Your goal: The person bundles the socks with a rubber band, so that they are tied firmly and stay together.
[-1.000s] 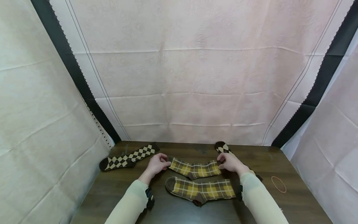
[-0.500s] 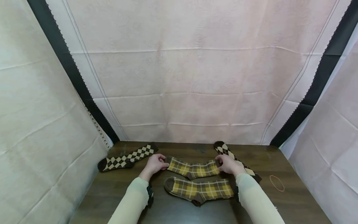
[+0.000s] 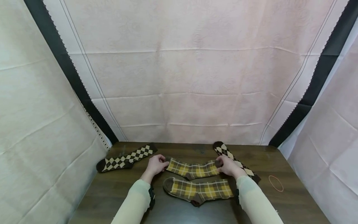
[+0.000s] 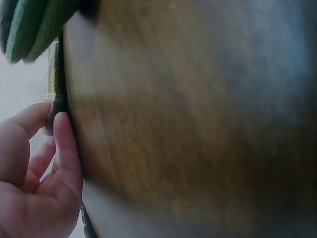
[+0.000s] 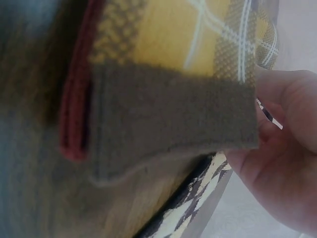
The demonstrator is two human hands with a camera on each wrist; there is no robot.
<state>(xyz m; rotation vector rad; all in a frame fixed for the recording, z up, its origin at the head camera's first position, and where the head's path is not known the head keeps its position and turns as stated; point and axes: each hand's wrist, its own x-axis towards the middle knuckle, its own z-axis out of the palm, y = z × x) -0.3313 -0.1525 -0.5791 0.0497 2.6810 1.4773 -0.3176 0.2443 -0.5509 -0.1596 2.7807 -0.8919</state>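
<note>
A yellow-and-brown plaid sock (image 3: pixel 193 170) stretches sideways between both hands in the head view. My left hand (image 3: pixel 156 165) pinches its dark left end between thumb and finger; that dark tip also shows in the left wrist view between the fingers (image 4: pixel 67 144). My right hand (image 3: pixel 230 165) pinches the other end, and the right wrist view shows a brown cuff (image 5: pixel 173 114) held at its edge by thumb and fingers. Nearer the body lies a matching plaid sock (image 3: pixel 207 189), flat, its toe to the left and untouched by either hand.
A black-and-cream argyle sock (image 3: pixel 123 161) lies at the table's back left. Another argyle sock (image 3: pixel 246 169) slants behind the right hand, partly covered by it. A thin orange elastic band (image 3: pixel 276 183) lies to the right on the brown wooden table (image 3: pixel 293 202). Pale fabric walls (image 3: pixel 195 93) stand around it.
My right hand and forearm have shifted slightly left, uncovering more of the right argyle sock. Both hands keep hold of the far plaid sock, and the near one stays put.
</note>
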